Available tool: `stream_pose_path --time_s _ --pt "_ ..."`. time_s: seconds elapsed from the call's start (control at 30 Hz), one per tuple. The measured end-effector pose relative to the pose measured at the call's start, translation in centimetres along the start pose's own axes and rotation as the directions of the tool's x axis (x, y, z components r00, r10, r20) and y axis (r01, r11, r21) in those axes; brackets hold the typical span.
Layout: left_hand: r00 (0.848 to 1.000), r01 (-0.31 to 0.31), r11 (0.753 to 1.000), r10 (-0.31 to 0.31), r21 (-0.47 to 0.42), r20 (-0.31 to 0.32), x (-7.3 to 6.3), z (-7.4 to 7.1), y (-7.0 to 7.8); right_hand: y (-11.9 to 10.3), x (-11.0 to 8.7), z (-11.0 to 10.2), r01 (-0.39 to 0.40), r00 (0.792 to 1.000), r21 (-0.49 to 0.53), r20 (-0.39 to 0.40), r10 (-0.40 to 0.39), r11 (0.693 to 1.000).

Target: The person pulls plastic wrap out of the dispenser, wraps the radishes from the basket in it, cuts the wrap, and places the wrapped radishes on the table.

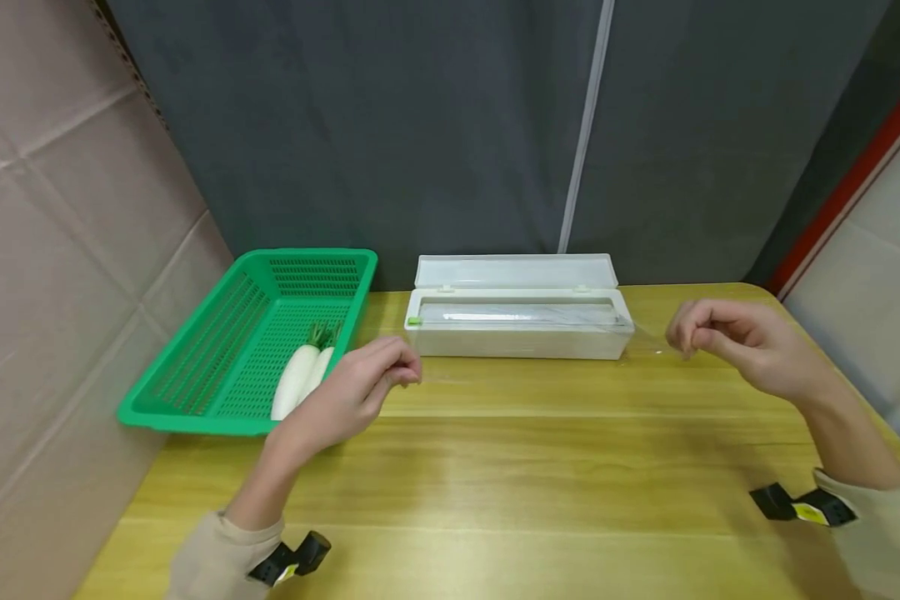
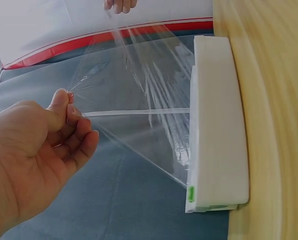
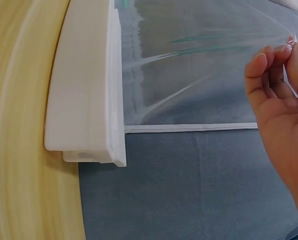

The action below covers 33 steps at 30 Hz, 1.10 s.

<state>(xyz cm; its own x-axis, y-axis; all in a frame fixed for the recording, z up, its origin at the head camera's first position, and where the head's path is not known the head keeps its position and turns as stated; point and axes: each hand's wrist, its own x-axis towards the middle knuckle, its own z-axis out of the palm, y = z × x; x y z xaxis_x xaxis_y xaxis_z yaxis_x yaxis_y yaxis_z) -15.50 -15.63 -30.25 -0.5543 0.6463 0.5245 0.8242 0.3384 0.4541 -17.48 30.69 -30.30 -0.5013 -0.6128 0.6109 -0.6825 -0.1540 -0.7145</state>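
Observation:
Between my two hands stretches a sheet of clear plastic wrap, running out of a white wrap dispenser box. My left hand pinches one corner of it between thumb and fingers, in front of the box's left end. At the right, my right hand pinches the other corner, as the right wrist view shows at the fingertips. The box stands on the table with its lid raised at the back, and a roll shows inside. A small green slide sits at its left end.
To the left is a green plastic basket holding white radishes with green tops, partly behind my left forearm. The wooden table ends at a dark grey cloth. Pale panels stand at both sides.

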Motion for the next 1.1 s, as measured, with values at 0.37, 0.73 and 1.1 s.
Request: stream_pose_path --time_s 0.37,0.73,1.1 --pt "0.992 0.050 0.997 -0.044 -0.052 0.116 -1.6 2.3 -0.5 1.0 -1.7 1.1 -0.069 0.982 0.084 0.181 0.053 0.994" --pt "0.977 0.117 0.990 -0.101 -0.080 0.188 -2.7 4.4 -0.9 1.6 -2.8 1.8 -0.203 0.954 0.056 0.235 0.185 0.978" --pt "0.921 0.251 0.968 -0.236 -0.009 0.309 -4.0 4.8 -1.9 3.2 -4.0 3.2 -0.311 0.898 -0.053 0.309 0.312 0.949"
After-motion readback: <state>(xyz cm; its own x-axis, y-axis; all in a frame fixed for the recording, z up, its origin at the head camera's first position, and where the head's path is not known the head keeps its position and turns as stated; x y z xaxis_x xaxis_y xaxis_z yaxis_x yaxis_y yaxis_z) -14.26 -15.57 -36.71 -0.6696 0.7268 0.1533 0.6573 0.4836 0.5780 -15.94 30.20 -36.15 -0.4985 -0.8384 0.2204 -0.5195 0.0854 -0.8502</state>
